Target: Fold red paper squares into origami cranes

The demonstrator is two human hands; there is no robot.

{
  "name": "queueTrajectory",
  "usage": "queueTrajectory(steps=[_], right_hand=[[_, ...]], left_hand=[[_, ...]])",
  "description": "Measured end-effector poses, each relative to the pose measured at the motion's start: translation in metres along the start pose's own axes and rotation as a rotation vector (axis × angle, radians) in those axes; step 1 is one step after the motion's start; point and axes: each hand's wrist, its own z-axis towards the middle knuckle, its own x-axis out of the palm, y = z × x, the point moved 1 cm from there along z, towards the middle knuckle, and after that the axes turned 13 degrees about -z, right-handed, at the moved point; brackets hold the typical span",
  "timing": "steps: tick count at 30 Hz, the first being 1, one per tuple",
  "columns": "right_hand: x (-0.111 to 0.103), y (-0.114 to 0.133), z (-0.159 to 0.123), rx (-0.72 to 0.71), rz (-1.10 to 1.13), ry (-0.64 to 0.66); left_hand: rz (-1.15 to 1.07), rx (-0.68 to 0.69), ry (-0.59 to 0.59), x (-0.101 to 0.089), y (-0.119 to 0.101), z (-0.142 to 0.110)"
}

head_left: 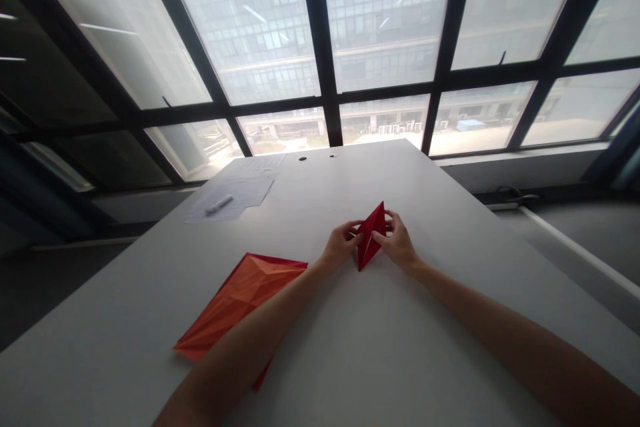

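A red folded origami paper (371, 235), shaped like a narrow diamond with a slit down its lower middle, is held just above the white table. My left hand (344, 240) pinches its left edge, thumb on the front face. On the other side, my right hand (398, 238) grips the right edge, its thumb near the centre crease. The fingers behind the paper are partly hidden. Left of my hands lies a creased orange sheet of paper (245, 293) with red paper showing under its edges; my left forearm covers part of it.
The white table (350, 347) runs forward to a wall of windows. Printed sheets (255, 192) lie at its far left, with a white tube-like object (219, 204) on top. Two small holes pierce the tabletop near the far end. A pale pipe (575, 247) runs along the right.
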Motion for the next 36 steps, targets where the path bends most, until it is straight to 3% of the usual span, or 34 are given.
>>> queueTrajectory(steps=[3, 5, 7, 9, 11, 14, 17, 21, 24, 31, 36], right_hand=[[-0.01, 0.0, 0.003, -0.255, -0.385, -0.187], [-0.015, -0.001, 0.006, -0.403, -0.516, -0.12], [-0.016, -0.003, 0.008, -0.48, -0.592, 0.035], [-0.014, -0.007, 0.009, -0.481, -0.657, 0.163], [-0.012, -0.01, 0.009, -0.436, -0.713, 0.201], [-0.012, -0.016, 0.01, -0.348, -0.763, 0.141], [-0.011, -0.019, 0.011, -0.321, -0.771, 0.106], [-0.011, -0.018, 0.012, -0.347, -0.734, 0.041], [-0.013, -0.012, 0.011, -0.397, -0.671, 0.008], [-0.016, -0.007, 0.009, -0.589, -0.617, 0.373], [-0.014, -0.014, 0.013, -0.574, -0.602, 0.386]], left_hand=[[0.1, 0.059, 0.035, 0.003, 0.003, 0.0], [0.178, 0.112, 0.044, 0.004, 0.006, 0.001], [0.252, 0.136, 0.01, 0.005, 0.008, 0.001], [0.31, 0.146, -0.042, 0.005, 0.01, 0.001], [0.387, 0.187, -0.063, 0.005, 0.008, -0.001], [0.579, 0.29, 0.003, 0.006, 0.001, -0.006], [0.714, 0.294, 0.112, 0.006, -0.004, -0.01], [0.733, 0.253, 0.183, 0.002, -0.003, -0.01], [0.676, 0.248, 0.164, -0.002, -0.001, -0.007], [0.617, 0.219, 0.089, -0.005, -0.001, -0.005], [0.545, 0.251, 0.1, -0.004, -0.002, -0.005]])
